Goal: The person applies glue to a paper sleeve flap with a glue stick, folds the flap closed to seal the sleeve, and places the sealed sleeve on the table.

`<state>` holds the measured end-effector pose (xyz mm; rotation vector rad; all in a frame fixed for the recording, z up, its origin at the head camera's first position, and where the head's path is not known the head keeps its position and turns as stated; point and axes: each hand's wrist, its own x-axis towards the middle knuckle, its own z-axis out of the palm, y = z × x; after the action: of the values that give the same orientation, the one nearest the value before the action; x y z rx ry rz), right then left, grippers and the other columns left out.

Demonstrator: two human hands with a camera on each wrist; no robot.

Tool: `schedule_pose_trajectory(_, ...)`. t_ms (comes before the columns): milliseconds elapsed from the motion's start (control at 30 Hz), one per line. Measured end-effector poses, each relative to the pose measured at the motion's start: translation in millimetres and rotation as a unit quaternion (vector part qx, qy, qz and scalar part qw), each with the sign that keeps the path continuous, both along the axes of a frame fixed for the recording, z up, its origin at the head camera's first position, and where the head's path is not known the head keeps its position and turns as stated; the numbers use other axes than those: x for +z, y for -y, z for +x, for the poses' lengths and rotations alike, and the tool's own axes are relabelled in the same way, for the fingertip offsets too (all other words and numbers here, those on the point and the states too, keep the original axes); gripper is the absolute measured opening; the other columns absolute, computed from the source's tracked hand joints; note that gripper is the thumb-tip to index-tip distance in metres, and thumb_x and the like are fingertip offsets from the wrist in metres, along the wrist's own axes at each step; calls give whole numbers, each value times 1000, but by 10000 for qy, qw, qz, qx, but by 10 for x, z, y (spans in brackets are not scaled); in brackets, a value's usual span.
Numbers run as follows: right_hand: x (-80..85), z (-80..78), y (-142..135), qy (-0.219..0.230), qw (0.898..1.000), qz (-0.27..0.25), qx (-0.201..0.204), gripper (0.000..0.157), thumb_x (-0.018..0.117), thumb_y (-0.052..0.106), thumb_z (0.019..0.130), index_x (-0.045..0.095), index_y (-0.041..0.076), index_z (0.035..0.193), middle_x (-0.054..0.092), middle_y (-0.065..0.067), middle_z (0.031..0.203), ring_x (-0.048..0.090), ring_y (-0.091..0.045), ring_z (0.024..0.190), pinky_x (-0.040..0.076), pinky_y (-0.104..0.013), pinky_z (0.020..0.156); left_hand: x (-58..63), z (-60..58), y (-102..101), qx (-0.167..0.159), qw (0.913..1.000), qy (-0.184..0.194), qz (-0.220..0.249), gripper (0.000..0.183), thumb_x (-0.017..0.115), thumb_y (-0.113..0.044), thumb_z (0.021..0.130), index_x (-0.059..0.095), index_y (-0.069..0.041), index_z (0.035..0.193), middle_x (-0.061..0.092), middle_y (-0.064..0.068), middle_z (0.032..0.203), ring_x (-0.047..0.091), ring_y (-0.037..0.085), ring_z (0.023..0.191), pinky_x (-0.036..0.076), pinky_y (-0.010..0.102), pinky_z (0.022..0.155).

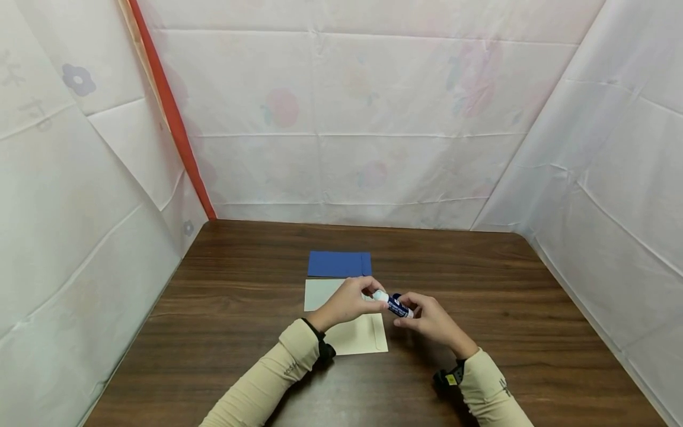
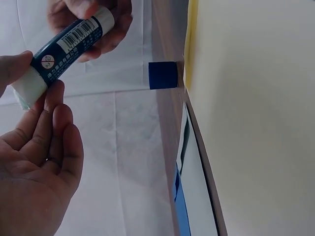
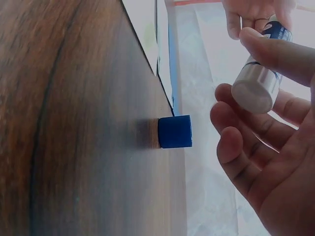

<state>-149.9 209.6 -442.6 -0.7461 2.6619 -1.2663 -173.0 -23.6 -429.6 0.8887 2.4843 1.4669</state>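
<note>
Between the hands is a glue stick (image 1: 399, 308), tilted above the table, with a dark blue label and white ends. My left hand (image 1: 349, 301) pinches its upper white end between thumb and fingers. At the lower white end, my right hand (image 1: 433, 320) grips the tube, its thumb (image 3: 275, 51) lying along the side. A blue cap (image 3: 175, 132) stands on the table just behind the tube. Beneath the left hand and wrist lie a cream envelope (image 1: 354, 337) and a pale green envelope (image 1: 320, 293), both partly covered.
A blue envelope (image 1: 336, 264) lies farthest back in the column of envelopes. The brown wood-grain table (image 1: 240, 284) is bordered by white patterned cloth (image 1: 341, 166) at the back and both sides. A red strip (image 1: 173, 112) runs down the back left corner.
</note>
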Motion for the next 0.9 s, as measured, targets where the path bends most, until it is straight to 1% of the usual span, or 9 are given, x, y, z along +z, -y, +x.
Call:
schedule_pose_trajectory(133, 25, 9, 39, -107, 9999, -108, -19, 26, 76, 17, 84, 67, 11, 108, 69, -1, 95, 56, -2, 79, 49, -23, 67, 7, 14, -10, 38, 10000, -17, -6, 19, 74, -27, 87, 69, -13, 99, 67, -1, 91, 59, 6, 84, 50, 22, 73)
schedule_pose_trajectory(300, 28, 13, 71, -303, 9993, -206, 31, 27, 75, 16, 86, 68, 10, 112, 70, -4, 97, 56, -2, 78, 49, -22, 66, 0, 30, -24, 70, 10000, 46, 28, 19, 73, -26, 87, 69, -13, 100, 67, 0, 92, 58, 7, 84, 49, 22, 73)
schedule_pose_trajectory(500, 36, 8, 102, -361, 9987, -352, 45, 31, 73, 21, 87, 68, 9, 115, 71, -7, 102, 56, -3, 77, 49, -21, 66, -13, 37, -33, 113, 9999, 58, -7, 20, 73, -26, 87, 69, -13, 101, 67, -1, 92, 59, 9, 85, 49, 22, 73)
schedule_pose_trajectory(533, 34, 7, 106, -374, 9985, -389, 47, 31, 73, 20, 87, 68, 8, 116, 71, -8, 103, 56, -3, 78, 49, -21, 66, -9, 37, -37, 119, 9999, 33, -34, 20, 73, -27, 87, 69, -13, 102, 67, -1, 93, 59, 9, 85, 49, 22, 74)
schedule_pose_trajectory(600, 103, 40, 138, -445, 9980, -435, 59, 31, 73, 15, 87, 67, 5, 116, 72, -11, 104, 57, -3, 79, 50, -21, 67, 5, 35, -46, 135, 9999, -9, -99, 20, 73, -28, 87, 69, -14, 101, 67, -1, 94, 60, 9, 87, 49, 22, 74)
schedule_pose_trajectory(733, 93, 31, 142, -530, 9971, -542, 47, 30, 72, 8, 86, 67, 1, 115, 72, -14, 104, 59, -2, 82, 52, -22, 69, 26, 21, -64, 152, 9997, -67, -199, 20, 73, -29, 87, 69, -14, 100, 67, -2, 93, 60, 10, 87, 48, 22, 74)
schedule_pose_trajectory(767, 94, 27, 139, -554, 9969, -557, 52, 30, 72, 8, 86, 67, 1, 115, 72, -13, 104, 59, -1, 83, 52, -22, 69, 28, 16, -68, 143, 9997, -55, -202, 20, 73, -29, 87, 69, -14, 101, 67, -2, 93, 60, 10, 86, 48, 22, 74)
schedule_pose_trajectory(833, 15, -15, 104, -599, 9964, -590, 57, 31, 72, 11, 86, 68, 3, 116, 72, -12, 105, 60, 0, 86, 53, -22, 70, 36, 12, -76, 120, 9997, -34, -199, 21, 73, -28, 87, 68, -14, 102, 66, -1, 92, 58, 9, 85, 48, 22, 73)
schedule_pose_trajectory(900, 26, -11, 94, -647, 9958, -652, 68, 31, 73, 12, 86, 69, 4, 115, 72, -11, 105, 60, 0, 86, 53, -22, 71, 45, 12, -84, 88, 9998, -9, -182, 22, 73, -28, 87, 68, -13, 102, 66, -1, 92, 57, 7, 83, 48, 21, 72)
